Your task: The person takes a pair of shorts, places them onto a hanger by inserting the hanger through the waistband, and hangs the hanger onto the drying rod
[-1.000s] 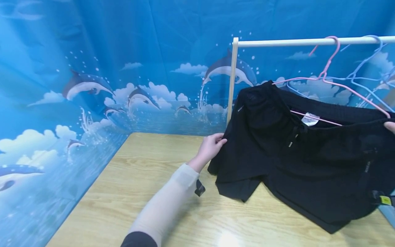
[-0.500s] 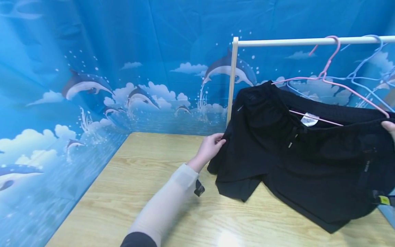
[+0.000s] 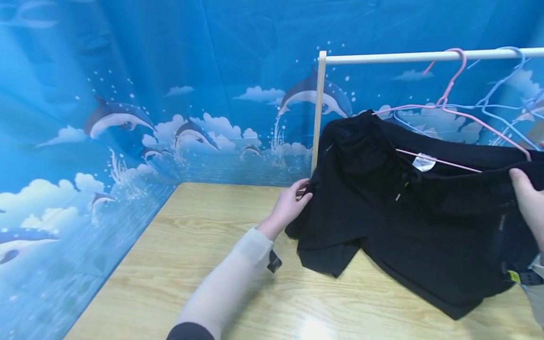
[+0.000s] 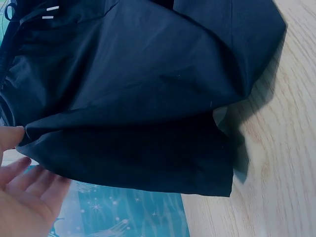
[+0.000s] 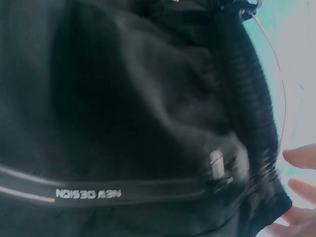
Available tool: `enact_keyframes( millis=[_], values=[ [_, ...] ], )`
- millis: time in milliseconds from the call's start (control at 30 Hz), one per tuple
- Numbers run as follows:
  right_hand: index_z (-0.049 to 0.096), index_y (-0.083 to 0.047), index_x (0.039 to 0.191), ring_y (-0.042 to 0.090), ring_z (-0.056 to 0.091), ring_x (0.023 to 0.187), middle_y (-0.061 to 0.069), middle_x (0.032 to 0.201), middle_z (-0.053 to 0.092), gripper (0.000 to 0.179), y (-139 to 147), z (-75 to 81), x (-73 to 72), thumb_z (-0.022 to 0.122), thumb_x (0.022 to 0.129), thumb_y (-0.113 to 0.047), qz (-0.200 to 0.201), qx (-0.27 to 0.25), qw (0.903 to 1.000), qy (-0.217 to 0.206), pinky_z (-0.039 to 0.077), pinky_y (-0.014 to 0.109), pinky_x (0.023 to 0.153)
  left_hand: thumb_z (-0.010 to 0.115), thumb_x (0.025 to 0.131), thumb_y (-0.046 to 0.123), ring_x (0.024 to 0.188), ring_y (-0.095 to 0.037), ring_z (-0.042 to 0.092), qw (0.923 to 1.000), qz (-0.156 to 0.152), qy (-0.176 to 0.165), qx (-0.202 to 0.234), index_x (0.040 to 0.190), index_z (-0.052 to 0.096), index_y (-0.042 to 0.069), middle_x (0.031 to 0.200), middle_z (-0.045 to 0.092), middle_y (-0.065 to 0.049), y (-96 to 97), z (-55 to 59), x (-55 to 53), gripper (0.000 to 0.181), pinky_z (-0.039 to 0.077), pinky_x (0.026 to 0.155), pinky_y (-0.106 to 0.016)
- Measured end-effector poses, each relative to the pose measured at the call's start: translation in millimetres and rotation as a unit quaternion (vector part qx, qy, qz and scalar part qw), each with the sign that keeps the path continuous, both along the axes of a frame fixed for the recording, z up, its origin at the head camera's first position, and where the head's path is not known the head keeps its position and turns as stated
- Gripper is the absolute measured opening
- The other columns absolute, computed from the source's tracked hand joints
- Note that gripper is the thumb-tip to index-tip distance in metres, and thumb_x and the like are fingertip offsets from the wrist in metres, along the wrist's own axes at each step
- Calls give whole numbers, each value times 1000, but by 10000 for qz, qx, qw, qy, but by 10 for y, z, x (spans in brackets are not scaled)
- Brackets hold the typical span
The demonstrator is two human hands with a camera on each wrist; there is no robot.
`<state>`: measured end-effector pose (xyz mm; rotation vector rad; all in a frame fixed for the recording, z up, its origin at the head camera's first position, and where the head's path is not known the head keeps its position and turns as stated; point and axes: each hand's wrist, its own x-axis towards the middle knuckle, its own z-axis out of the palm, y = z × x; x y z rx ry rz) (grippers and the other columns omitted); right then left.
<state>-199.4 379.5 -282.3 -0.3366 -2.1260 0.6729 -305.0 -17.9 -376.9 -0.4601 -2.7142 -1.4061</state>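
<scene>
Black shorts hang by the waistband on a pink hanger, and a white label shows inside the waist. My left hand pinches the shorts' left side edge; in the left wrist view its thumb meets a fold of cloth while the fingers lie beneath. At the other end of the waistband is my right hand, partly cut off by the frame edge. In the right wrist view its relaxed fingers are beside the waistband corner, with the thumb apart from them.
A white rail on a wooden post carries the pink hanger and blue hangers. Below lies a wood-grain table. A blue dolphin-print curtain covers the back and left.
My right hand has come further into view, moving left along the waistband. The left hand's fingers have spread slightly at the shorts' edge. The shorts and hanger shifted slightly left in view.
</scene>
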Motion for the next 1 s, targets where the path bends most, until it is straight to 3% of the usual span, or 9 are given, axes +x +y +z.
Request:
enact_keyframes(
  millis=[133,333,467,600,733,1000],
  values=[
    [28,-19,153,27,23,146,7,159,26,60,-105,-2,35,52,98,-15,150,188,9997,94,14,45,123,56,99,31,140,-25,39,9998,-83,29,-189,151,34,19,156,35,-5,-45,3,20,58,38,113,-43],
    [17,-14,156,33,10,150,12,163,12,66,-302,-81,80,48,98,-22,364,349,9983,-292,8,54,121,56,98,35,149,-31,14,9997,90,119,-180,155,22,19,163,10,-11,-153,-67,42,69,26,118,-53],
    [15,-9,155,32,-5,151,12,164,0,69,-362,-222,103,47,97,-29,673,740,9944,-328,-1,55,121,57,97,36,150,-34,10,9992,353,182,-78,156,18,20,163,5,-11,-246,-128,58,73,25,117,-55],
    [11,-10,156,30,-15,149,8,164,-9,73,-404,-365,124,48,97,-28,869,683,9927,-486,-7,54,120,58,97,37,149,-36,7,9971,632,308,-303,156,15,23,164,3,-9,-333,-176,78,75,24,117,-57],
    [7,-13,157,27,-18,149,6,163,-13,77,-448,-509,122,51,95,-26,967,495,9933,-404,-6,51,121,59,96,37,149,-37,6,9926,883,535,-645,157,14,20,163,2,-12,-415,-224,118,77,23,117,-57],
    [-2,-15,156,30,-21,148,9,162,-18,85,-549,-812,131,51,96,-43,1335,249,9905,-222,-9,54,120,62,95,35,148,-41,6,9887,1117,737,-678,156,14,16,162,3,-17,-617,-308,222,80,19,117,-59]
  ],
)
